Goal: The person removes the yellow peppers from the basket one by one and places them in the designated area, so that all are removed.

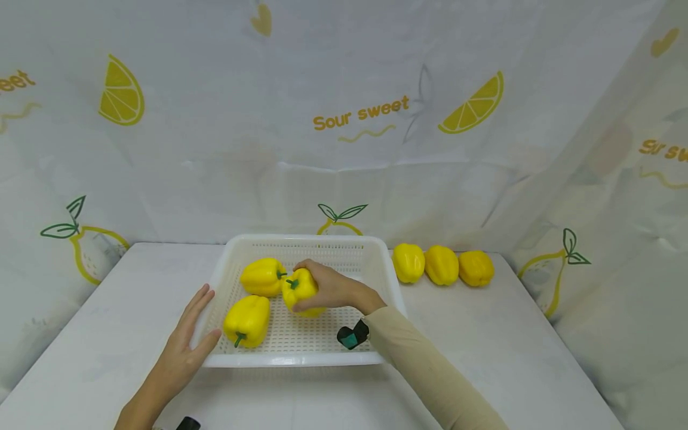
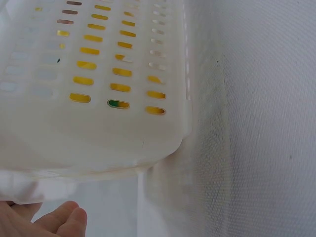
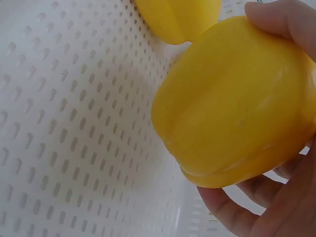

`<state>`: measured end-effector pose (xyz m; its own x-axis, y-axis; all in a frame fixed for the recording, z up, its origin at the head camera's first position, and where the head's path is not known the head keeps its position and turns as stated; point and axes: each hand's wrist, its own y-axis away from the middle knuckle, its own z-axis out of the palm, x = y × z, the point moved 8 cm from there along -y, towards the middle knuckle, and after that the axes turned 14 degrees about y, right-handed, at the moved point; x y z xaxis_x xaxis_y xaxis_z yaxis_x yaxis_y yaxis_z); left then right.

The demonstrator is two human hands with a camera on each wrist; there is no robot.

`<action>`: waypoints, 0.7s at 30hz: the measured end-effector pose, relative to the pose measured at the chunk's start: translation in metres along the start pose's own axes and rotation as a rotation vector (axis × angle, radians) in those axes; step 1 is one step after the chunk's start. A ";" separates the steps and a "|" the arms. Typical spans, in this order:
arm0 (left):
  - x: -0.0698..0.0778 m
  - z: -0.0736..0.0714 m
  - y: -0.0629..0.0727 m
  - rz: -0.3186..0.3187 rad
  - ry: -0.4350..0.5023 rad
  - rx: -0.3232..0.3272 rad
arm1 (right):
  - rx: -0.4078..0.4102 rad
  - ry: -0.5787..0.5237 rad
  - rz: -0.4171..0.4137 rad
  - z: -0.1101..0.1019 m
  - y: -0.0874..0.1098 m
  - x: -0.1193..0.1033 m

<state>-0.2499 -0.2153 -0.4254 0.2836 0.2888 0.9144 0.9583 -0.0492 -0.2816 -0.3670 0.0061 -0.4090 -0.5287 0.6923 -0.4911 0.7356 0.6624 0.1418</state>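
My right hand (image 1: 334, 288) grips a yellow bell pepper (image 3: 232, 103) inside a white perforated basket (image 1: 301, 359), thumb on one side and fingers curled round the other. In the head view this pepper's green stem points up and to the left. Two more yellow bell peppers lie at the basket's left: one bell pepper (image 1: 262, 276) toward the back, another bell pepper (image 1: 247, 319) nearer the front. At the basket's left rim, my left hand (image 1: 185, 343) lies with its fingers extended; the left wrist view shows its fingertips (image 2: 74, 222) just under the rim.
Beyond the basket's right side, three yellow bell peppers (image 1: 442, 266) stand in a row on the white table (image 1: 484, 346). Behind the table hangs a pale curtain (image 1: 226, 131) with lemon prints. A black and teal wrist device (image 1: 352, 335) sits at the right cuff.
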 end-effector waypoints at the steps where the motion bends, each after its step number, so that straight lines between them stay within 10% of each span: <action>1: 0.001 0.000 0.000 0.008 -0.005 0.001 | 0.004 -0.005 0.002 -0.001 0.000 0.000; 21: 0.000 0.001 0.000 -0.023 0.013 -0.005 | 0.064 -0.036 0.039 -0.011 0.008 -0.002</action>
<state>-0.2501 -0.2143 -0.4256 0.2620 0.2773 0.9244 0.9647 -0.0471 -0.2592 -0.3645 0.0131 -0.3972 -0.4841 0.7061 -0.5168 0.7816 0.6144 0.1073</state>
